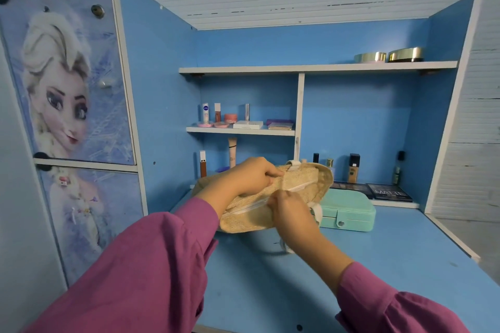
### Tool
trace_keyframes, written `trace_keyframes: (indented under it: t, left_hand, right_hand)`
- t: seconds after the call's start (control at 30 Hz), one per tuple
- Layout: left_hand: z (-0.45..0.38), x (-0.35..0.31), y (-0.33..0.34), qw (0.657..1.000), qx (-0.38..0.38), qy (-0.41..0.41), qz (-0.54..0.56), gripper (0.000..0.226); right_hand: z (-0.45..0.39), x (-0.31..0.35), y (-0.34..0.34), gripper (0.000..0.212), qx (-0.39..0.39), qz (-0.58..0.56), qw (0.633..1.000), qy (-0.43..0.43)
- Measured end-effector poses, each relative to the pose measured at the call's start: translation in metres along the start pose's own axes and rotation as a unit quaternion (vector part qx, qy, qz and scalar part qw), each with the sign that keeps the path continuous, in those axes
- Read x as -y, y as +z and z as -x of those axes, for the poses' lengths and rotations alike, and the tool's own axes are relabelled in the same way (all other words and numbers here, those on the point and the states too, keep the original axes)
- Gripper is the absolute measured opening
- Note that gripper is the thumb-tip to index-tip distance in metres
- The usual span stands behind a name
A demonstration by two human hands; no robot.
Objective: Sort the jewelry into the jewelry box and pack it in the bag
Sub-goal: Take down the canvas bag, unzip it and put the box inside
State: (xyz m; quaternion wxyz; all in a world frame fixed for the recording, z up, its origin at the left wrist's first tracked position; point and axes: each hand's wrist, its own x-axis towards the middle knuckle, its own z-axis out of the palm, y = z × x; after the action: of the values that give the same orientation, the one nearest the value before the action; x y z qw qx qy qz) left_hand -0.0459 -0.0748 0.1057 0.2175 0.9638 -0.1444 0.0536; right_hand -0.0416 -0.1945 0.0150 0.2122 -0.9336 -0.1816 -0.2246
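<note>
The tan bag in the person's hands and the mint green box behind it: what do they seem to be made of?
The bag looks like coarse woven fabric, perhaps jute or burlap: matte, with a visible weave, and it sags softly under the left hand and right hand. The jewelry box has a smooth, even mint surface with rounded edges and a snap tab; probably faux leather or plastic, hard to tell.

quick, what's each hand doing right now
Left hand: fingers curled, gripping the top edge of the tan woven straw bag.
Right hand: fingers pinched at the bag's white zipper, apparently on the pull, which is hidden.
</note>
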Motion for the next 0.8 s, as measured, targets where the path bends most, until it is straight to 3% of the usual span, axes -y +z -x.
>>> trace_keyframes:
  t: [0.17,0.27,0.37,0.43,0.5,0.6,0.7,0.8]
  left_hand:
    - [-0.007,0.0,0.001,1.0,-0.012,-0.003,0.02,0.039]
    - [-0.007,0.001,0.0,1.0,-0.016,0.003,0.021,0.039]
    - [-0.004,0.002,-0.005,1.0,-0.021,0.005,0.006,0.042]
    - [-0.002,0.0,-0.011,1.0,-0.016,0.002,-0.021,0.048]
    - [0.002,-0.005,-0.016,0.999,-0.003,-0.008,-0.053,0.058]
    - [0.004,-0.01,-0.019,0.996,-0.001,-0.021,-0.086,0.068]
    - [0.001,-0.007,-0.024,0.994,-0.034,-0.011,-0.104,0.074]
    - [-0.001,0.001,-0.036,0.99,-0.092,-0.014,-0.109,0.07]
  right_hand:
    - [0.019,0.038,0.015,0.02,0.014,-0.022,0.989,-0.143]
    - [0.027,0.044,0.013,0.017,0.043,-0.098,0.979,-0.172]
    - [0.018,0.027,0.003,0.027,0.041,-0.202,0.975,-0.086]
    - [0.002,0.011,0.0,0.035,0.012,-0.123,0.992,0.002]
    - [-0.013,-0.002,0.002,0.041,0.07,-0.016,0.996,0.053]
    - [-0.032,-0.011,0.019,0.071,0.24,0.037,0.967,0.072]
    - [-0.039,-0.015,0.037,0.106,0.334,0.128,0.934,0.016]
    - [-0.035,-0.016,0.041,0.083,0.358,0.134,0.924,0.0]
